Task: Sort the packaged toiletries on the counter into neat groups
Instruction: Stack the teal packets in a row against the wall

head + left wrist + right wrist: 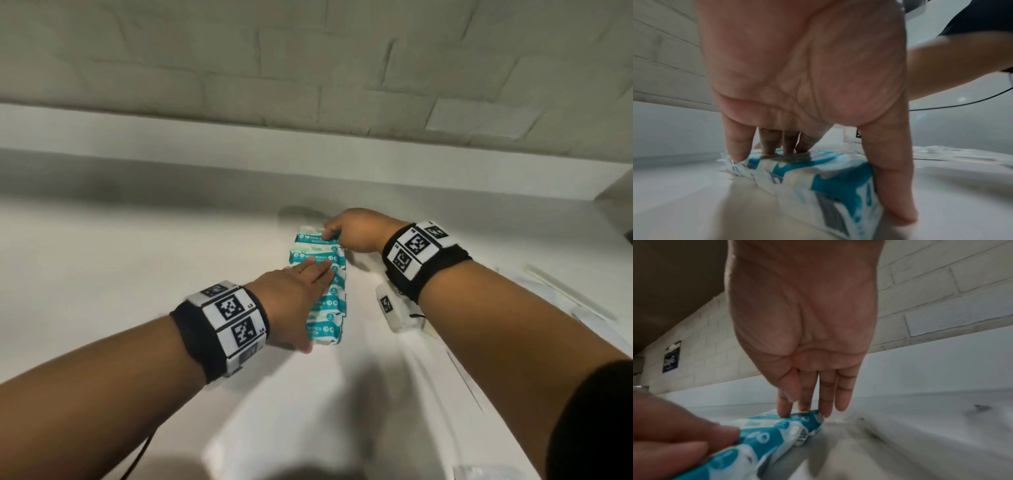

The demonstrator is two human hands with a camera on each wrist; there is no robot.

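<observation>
Several teal-and-white wipes packets lie in one overlapping row on the white counter, running away from me. My left hand lies flat on the row's middle. In the left wrist view its straight fingers press on the packets and the thumb runs along their side. My right hand is at the far end. Its straight fingers touch the end of the last packet.
Clear-wrapped long thin items lie on the counter at the right, and another clear packet sits at the bottom edge. A low white backsplash and a brick wall close off the back. A black cable hangs near me.
</observation>
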